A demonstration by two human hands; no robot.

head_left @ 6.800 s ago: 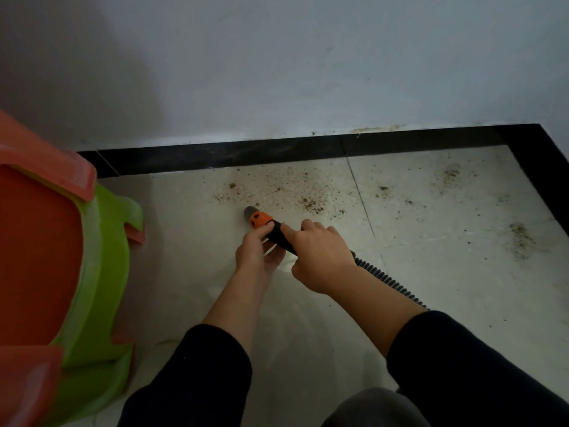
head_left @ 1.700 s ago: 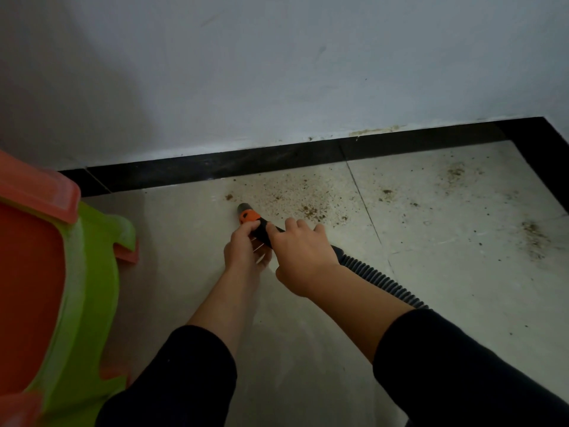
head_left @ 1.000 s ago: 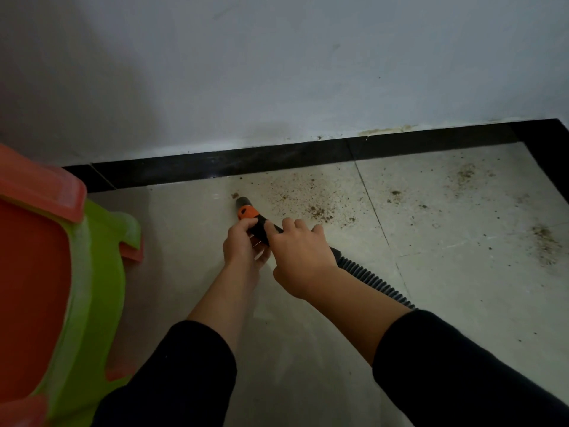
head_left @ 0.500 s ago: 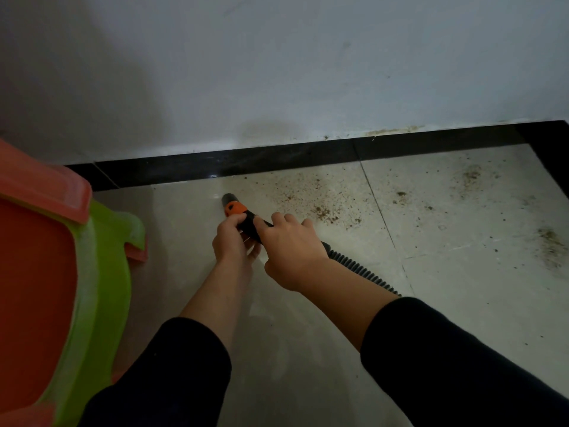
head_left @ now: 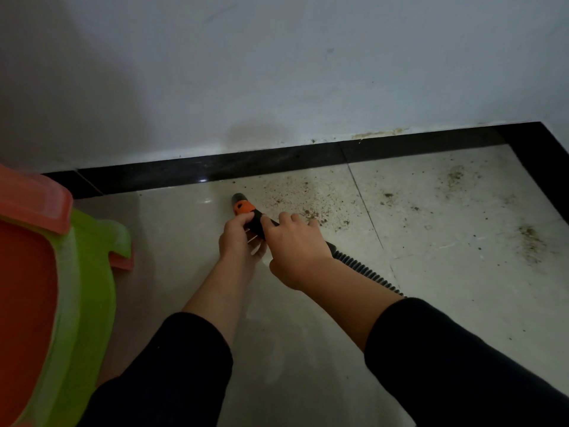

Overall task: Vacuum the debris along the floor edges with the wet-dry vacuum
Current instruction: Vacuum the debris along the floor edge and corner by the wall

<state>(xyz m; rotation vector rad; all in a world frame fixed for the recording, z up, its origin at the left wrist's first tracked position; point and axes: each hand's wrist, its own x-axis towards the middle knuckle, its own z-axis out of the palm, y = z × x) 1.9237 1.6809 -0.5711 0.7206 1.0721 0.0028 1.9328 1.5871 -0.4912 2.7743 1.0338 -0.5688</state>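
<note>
A black vacuum nozzle (head_left: 243, 206) with an orange collar lies low over the pale floor tiles, its tip pointing toward the black skirting strip (head_left: 277, 163). My left hand (head_left: 238, 238) grips it just behind the orange collar. My right hand (head_left: 295, 248) grips the black handle further back. The ribbed black hose (head_left: 366, 271) runs from under my right hand toward my right sleeve. Brown debris (head_left: 303, 201) is scattered on the tile just right of the nozzle tip.
Stacked plastic stools (head_left: 77, 272), orange and green, stand at the left. More debris patches (head_left: 531, 241) lie on the right tile and near the corner (head_left: 454, 174). A white wall (head_left: 277, 72) rises behind the skirting, which turns at the right corner.
The nozzle and both hands have slid left along the floor edge. The small clump of debris left of the main patch is gone from the tile.
</note>
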